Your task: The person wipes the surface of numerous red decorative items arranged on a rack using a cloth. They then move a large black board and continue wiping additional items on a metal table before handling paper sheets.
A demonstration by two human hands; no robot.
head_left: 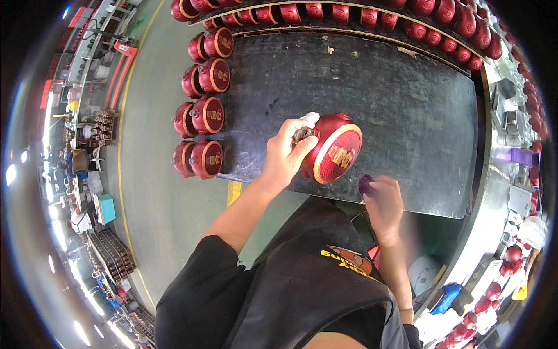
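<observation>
A round red bottle (336,152) with a gold-rimmed flat face and raised gold characters is held tilted above the near part of a dark table (407,104). My left hand (289,145) is closed around its neck, and a white covering shows on one fingertip. To the right and apart from the bottle, my right hand (383,200) is closed on a small dark purple piece (365,184), perhaps a cloth or sponge; motion blurs it. More red bottles (207,115) of this shape stand in pairs along the table's left edge.
Shelves at the far side carry rows of red bottles (314,11). A pale bench (488,192) runs along the right, with a purple roll (523,157), a blue item (446,299) and more red pieces. The green floor (152,116) with a yellow line lies to the left.
</observation>
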